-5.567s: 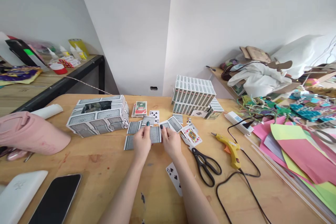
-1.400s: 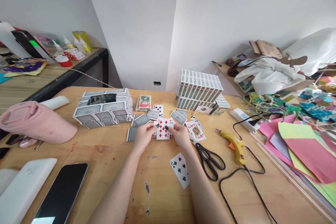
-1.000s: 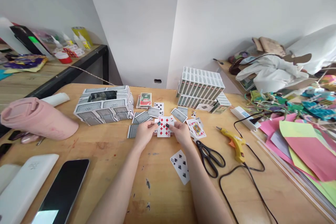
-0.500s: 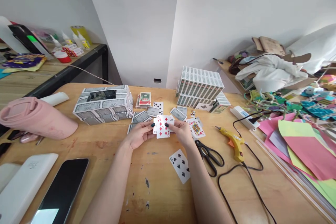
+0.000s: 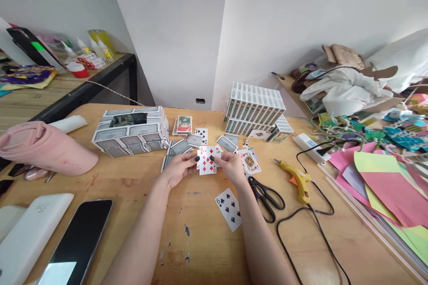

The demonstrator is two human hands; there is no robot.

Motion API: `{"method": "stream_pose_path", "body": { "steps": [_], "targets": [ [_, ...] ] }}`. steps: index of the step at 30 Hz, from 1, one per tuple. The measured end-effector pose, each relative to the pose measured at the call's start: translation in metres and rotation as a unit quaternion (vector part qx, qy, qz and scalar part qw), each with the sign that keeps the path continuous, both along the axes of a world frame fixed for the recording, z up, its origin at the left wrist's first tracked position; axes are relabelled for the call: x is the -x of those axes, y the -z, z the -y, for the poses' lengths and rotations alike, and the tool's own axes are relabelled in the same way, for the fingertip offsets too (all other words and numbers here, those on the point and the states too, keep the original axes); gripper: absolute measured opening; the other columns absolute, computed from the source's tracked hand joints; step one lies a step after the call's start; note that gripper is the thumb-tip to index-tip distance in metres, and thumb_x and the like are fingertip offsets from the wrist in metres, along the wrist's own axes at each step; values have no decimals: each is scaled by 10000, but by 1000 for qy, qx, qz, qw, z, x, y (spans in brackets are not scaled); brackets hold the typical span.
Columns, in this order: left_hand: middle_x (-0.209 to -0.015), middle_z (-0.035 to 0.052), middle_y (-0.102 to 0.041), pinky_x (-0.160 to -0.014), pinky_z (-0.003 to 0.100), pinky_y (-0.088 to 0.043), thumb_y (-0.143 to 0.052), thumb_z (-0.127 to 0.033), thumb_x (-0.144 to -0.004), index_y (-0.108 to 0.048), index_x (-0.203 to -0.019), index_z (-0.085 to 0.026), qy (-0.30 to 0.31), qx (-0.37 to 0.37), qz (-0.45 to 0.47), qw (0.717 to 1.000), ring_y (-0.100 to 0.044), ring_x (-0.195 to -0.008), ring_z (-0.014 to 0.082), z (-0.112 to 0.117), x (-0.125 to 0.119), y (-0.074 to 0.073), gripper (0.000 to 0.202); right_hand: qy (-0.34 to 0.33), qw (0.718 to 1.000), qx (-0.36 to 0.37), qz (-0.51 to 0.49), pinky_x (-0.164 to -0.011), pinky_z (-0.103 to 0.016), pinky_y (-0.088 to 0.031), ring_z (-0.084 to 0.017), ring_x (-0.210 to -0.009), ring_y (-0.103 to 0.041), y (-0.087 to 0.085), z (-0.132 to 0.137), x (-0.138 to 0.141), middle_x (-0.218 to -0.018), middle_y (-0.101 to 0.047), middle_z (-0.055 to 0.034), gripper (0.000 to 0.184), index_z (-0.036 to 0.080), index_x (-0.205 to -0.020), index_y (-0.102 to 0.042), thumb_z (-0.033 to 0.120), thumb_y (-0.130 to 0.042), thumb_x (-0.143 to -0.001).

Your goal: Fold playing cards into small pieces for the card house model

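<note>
Between my two hands are playing cards (image 5: 206, 165), red diamonds facing up, with the front card overlapping another behind it. My left hand (image 5: 180, 169) pinches them at the left side, thumb on top. On the right side my right hand (image 5: 230, 167) pinches them too, its thumb on the face. Fingers beneath the cards are hidden. A six of spades (image 5: 228, 207) lies face up by my right forearm. Beyond my hands lie face-down cards (image 5: 179, 147), a spade card (image 5: 201, 135) and a face card (image 5: 250, 160).
A card-covered box (image 5: 130, 136) stands left, stacked card packs (image 5: 256, 107) behind. Black scissors (image 5: 267, 198) and a yellow glue gun (image 5: 297, 180) with its cord lie right, near coloured paper (image 5: 384, 182). A pink tumbler (image 5: 50, 147), white power bank (image 5: 35, 222) and phone (image 5: 78, 240) sit left.
The front card has shifted very slightly to the left over the one behind. Both hands keep their grip in nearly the same place.
</note>
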State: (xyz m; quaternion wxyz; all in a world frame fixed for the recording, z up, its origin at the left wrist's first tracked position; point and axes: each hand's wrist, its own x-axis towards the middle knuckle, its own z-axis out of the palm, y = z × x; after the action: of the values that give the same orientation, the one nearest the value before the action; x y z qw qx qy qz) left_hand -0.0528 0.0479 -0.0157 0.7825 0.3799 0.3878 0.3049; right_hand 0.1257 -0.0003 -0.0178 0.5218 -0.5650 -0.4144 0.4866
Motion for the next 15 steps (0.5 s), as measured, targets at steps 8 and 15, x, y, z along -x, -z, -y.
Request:
{"method": "stream_pose_path", "body": {
  "steps": [8, 15],
  "targets": [
    [-828, 64, -715, -722, 274, -535, -752, -211, -606, -695, -842, -131, -41, -1, -19, 999, -651, -722, 149, 5, -12, -4, 256, 15, 999, -14, 50, -403, -209, -209, -57, -415, -267, -1, 0, 2, -424, -342, 68, 439, 189, -447, -358, 449, -665, -621],
    [-704, 45, -696, -657, 272, -534, -768, -217, -545, -684, -703, -117, -87, -11, -57, 995, -634, -641, 143, 7, -18, -5, 205, 7, 1000, 3, 21, -408, -208, -285, -74, -415, -382, 1, 0, 2, -455, -498, 35, 339, 167, -488, -511, 437, -677, -609]
  ]
}}
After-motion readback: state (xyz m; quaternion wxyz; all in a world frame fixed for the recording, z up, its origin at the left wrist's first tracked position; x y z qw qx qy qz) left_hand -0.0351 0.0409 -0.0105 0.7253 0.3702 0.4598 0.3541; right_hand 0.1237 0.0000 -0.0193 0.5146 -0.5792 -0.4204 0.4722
